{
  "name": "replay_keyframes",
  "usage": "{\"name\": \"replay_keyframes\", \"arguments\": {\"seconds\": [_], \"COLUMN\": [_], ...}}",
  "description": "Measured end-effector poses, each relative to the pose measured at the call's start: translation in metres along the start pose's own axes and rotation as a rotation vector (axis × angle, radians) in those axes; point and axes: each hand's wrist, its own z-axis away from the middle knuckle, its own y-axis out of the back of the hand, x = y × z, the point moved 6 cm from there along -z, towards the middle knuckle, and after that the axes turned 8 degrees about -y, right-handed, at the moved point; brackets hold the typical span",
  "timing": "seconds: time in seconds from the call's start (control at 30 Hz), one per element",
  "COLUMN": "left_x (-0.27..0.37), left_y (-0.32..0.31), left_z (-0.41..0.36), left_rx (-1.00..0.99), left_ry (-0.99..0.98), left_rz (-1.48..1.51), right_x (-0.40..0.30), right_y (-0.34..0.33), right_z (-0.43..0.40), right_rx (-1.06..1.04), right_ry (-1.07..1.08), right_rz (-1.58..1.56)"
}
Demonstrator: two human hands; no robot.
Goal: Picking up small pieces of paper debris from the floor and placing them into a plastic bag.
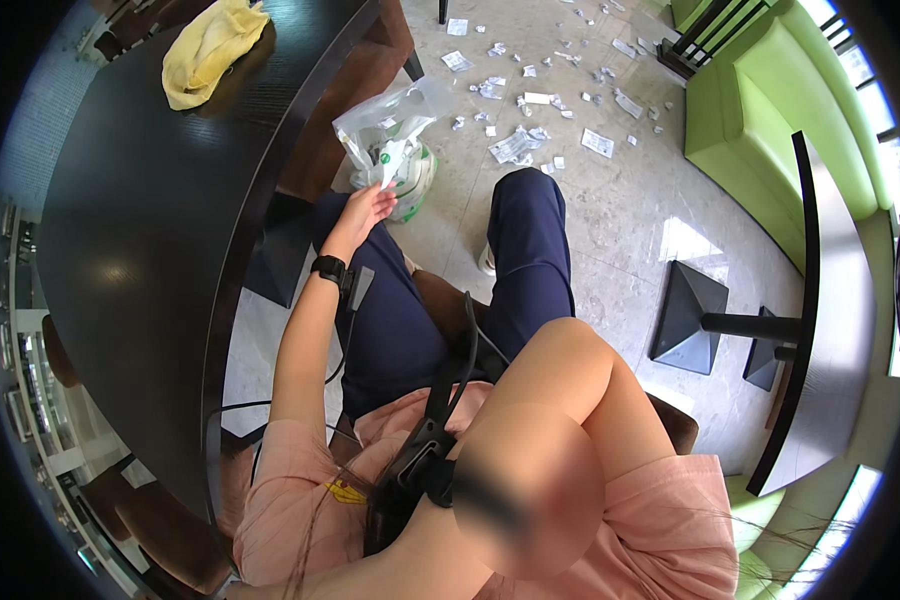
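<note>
My left hand (367,206), with a black watch on its wrist, reaches forward beside my left knee. Its fingertips appear to pinch a tapered end of white plastic packaging (394,155) with a green mark. That packaging belongs to a partly clear plastic bag (414,184) with white and green contents, its mouth spread towards the chair. My right arm is bent, its elbow (589,337) pointing forward and the forearm folded back towards me. A blurred patch covers part of that area, and my right hand cannot be made out.
A yellow cloth (211,52) lies on the dark table (142,210) at left. Crumpled papers (521,144) litter the tiled floor ahead. Green bench seats (765,112) and a second table (817,322) stand at right. A black cable (469,330) crosses my lap.
</note>
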Motion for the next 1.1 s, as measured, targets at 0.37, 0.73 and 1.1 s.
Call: {"name": "replay_keyframes", "arguments": {"seconds": [0.37, 0.73, 1.1], "left_x": [0.0, -0.001, -0.002], "left_y": [0.0, 0.004, -0.001], "left_z": [0.001, -0.001, -0.003], "left_rx": [0.017, 0.007, -0.014], "left_ry": [0.011, -0.02, -0.012], "left_rz": [-0.036, -0.012, -0.017], "right_x": [-0.001, -0.002, -0.011], "right_y": [-0.008, -0.02, -0.026], "right_z": [-0.001, -0.002, -0.005], "right_rx": [-0.01, -0.032, -0.031], "right_ry": [0.033, 0.053, 0.069], "right_rz": [0.12, 0.203, 0.29]}}
